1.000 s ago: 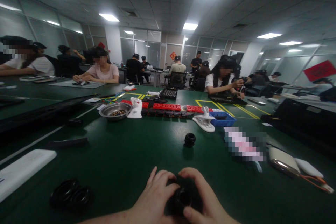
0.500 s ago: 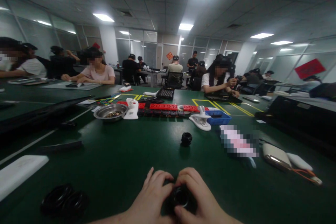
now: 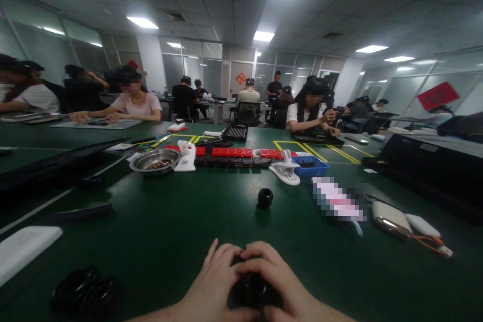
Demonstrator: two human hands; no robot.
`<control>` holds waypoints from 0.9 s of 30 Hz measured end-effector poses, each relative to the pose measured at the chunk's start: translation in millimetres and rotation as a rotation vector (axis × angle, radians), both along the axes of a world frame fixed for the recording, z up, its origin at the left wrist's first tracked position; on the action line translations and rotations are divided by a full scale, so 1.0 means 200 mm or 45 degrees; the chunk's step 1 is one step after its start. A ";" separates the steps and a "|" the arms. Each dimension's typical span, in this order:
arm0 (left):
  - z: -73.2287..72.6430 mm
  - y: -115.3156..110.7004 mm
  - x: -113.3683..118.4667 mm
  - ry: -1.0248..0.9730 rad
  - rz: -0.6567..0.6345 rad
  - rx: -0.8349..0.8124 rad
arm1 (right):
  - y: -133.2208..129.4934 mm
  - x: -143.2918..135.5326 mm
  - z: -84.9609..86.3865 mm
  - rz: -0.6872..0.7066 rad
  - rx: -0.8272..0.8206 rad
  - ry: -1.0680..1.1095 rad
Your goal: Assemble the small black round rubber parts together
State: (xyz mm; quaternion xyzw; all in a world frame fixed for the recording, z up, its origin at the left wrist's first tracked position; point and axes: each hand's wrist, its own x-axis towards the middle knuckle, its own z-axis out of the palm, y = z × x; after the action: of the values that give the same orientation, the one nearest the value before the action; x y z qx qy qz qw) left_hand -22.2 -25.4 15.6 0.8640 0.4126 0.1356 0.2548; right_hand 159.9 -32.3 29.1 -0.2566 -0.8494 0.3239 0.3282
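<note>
Both hands are at the table's near edge, cupped around a glossy black ring-shaped part with a hole in its middle. My left hand curls over the left side of it, its little finger sticking up. From the right, my right hand wraps the part, with its fingertips meeting the left hand's fingers over the top. The fingers hide much of this part. A similar black ribbed ring stands alone farther forward. More black rings lie clustered at the lower left.
A metal bowl of small brass-coloured pieces, white clamp stands, red strips and a blue tray line the middle. A beige power bank lies right, a white slab left. Co-workers sit across the table.
My right hand's fingers have shifted left over the black ring-shaped part, covering more of it and meeting the left fingers. The view has moved slightly, shifting the scene left.
</note>
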 end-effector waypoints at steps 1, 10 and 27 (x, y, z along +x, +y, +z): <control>0.00 0.00 0.00 -0.005 -0.001 -0.004 | 0.00 0.00 0.00 0.033 -0.016 0.013; -0.01 0.00 0.00 -0.022 0.008 -0.003 | 0.01 -0.01 -0.03 -0.186 -0.140 0.047; -0.01 -0.01 -0.01 -0.049 0.019 0.001 | -0.01 0.02 -0.02 -0.210 -0.139 0.166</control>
State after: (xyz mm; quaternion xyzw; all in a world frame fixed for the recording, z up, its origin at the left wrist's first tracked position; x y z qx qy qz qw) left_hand -23.7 -26.8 13.8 0.8582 0.4140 0.1544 0.2612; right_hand 163.1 -34.2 25.8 -0.3216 -0.7834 0.3575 0.3938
